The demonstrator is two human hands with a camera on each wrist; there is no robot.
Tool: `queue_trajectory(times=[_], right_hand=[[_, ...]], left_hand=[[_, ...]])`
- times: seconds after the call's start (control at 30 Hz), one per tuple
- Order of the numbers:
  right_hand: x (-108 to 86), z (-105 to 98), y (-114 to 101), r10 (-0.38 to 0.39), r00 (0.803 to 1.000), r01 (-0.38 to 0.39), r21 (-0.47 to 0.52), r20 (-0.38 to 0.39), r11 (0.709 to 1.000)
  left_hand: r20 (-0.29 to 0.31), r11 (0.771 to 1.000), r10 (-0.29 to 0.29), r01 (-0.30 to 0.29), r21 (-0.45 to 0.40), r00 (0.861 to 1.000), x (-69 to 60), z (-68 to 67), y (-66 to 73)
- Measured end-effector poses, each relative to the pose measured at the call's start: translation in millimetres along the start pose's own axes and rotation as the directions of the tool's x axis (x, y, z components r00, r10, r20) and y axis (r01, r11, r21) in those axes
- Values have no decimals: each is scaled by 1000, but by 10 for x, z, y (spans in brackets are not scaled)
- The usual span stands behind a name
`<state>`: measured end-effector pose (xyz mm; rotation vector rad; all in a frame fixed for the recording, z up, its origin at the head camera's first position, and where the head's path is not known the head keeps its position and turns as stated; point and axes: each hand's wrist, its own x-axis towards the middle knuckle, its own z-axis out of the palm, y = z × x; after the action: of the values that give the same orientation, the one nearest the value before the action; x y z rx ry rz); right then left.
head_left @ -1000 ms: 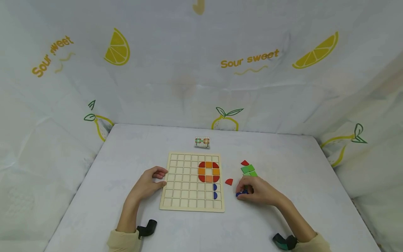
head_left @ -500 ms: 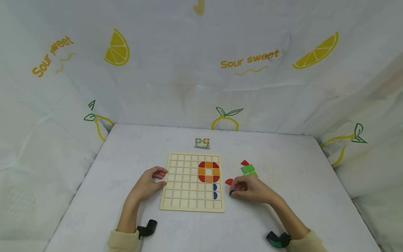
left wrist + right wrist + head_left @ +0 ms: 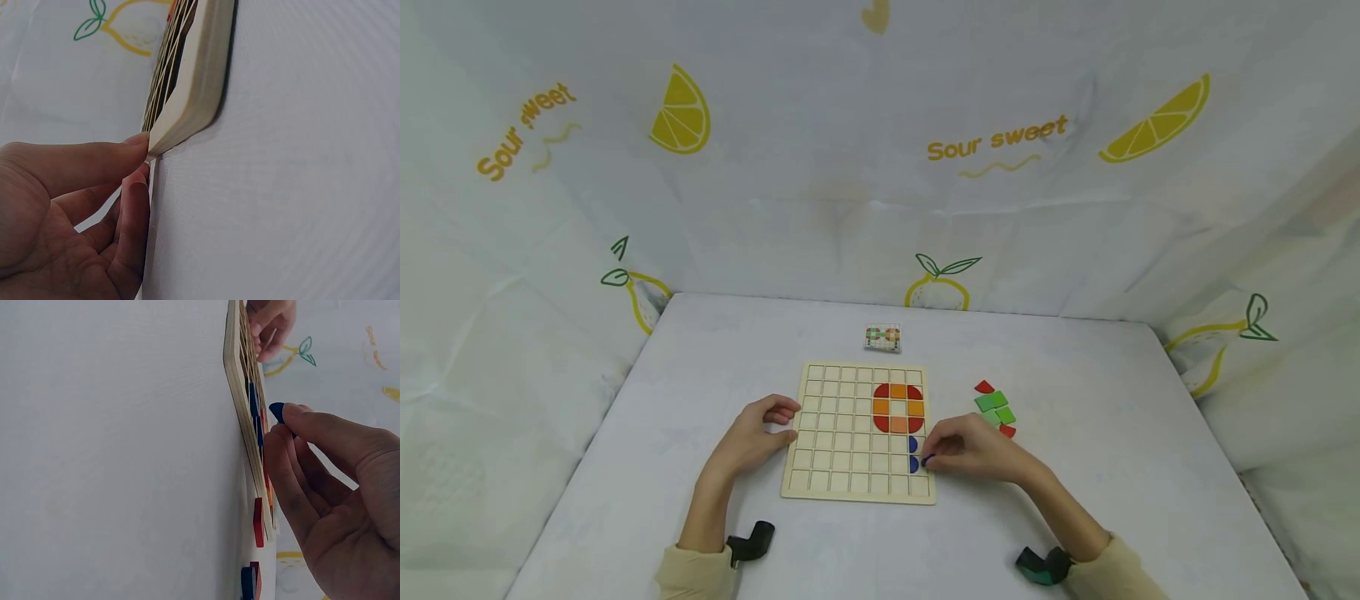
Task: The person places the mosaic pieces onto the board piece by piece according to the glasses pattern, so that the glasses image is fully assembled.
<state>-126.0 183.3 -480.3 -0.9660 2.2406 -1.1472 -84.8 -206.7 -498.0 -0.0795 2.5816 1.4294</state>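
Your right hand [image 3: 973,448] has a little blue piece [image 3: 277,412] pinched between its thumb and fingers. The piece is up off the bench [image 3: 820,550], just by the right edge of the board [image 3: 840,479], near the lower of two blue halves [image 3: 913,464] that sit in it. Your left hand [image 3: 748,437] is not wrapped round anything: its thumb and fingers are loose, a bit bent, and rest at the board's left edge.

The blue piece looks light and hard, so it should not bend or squash, and a small drop would likely not hurt it. It looks smooth and is very small, so it could slip or turn if you squeeze too hard on a round part. A soft pinch should do. Best hold it by its thin sides, near one end, and let the other end poke out, so you can see it.

The board looks stiff and much heavier, but it might slide. Its plain rim is the best spot to hold. Green pieces [image 3: 990,402] and red bits [image 3: 984,387] lie between the board and the bench's right edge. They look flat, so lift them by their sides.
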Motion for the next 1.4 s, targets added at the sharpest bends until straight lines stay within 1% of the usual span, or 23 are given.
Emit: queue_trajectory(times=[0.17, 0.33, 0.53, 0.73, 0.83, 0.93, 1.23, 1.4], right_hand=[[98, 87, -33, -43, 997, 42, 20, 63, 999], [164, 166, -80, -68, 990, 64, 35, 121, 997], [214, 235, -130, -108, 982, 114, -28, 155, 993], [236, 267, -164, -92, 981, 111, -103, 173, 988], [240, 275, -165, -89, 981, 111, -122, 174, 986], [240, 280, -168, -89, 980, 112, -124, 177, 986], [240, 290, -195, -53, 982, 78, -134, 181, 988], [235, 281, -199, -57, 981, 81, -126, 185, 989]], left_hand=[[-2, 1000, -2, 2, 7, 1000, 0, 3, -1], [-2, 1000, 7, -7, 7, 1000, 6, 3, -6], [0, 1000, 18, -18, 9, 1000, 19, 3, -17], [0, 1000, 13, -13, 12, 1000, 24, 4, -15], [-2, 1000, 6, -6, 14, 1000, 21, 5, -12], [-3, 1000, 3, -3, 15, 1000, 18, 6, -12], [-3, 1000, 0, 0, 11, 1000, 16, 5, -15], [-4, 1000, -3, 3, 11, 1000, 12, 4, -10]])
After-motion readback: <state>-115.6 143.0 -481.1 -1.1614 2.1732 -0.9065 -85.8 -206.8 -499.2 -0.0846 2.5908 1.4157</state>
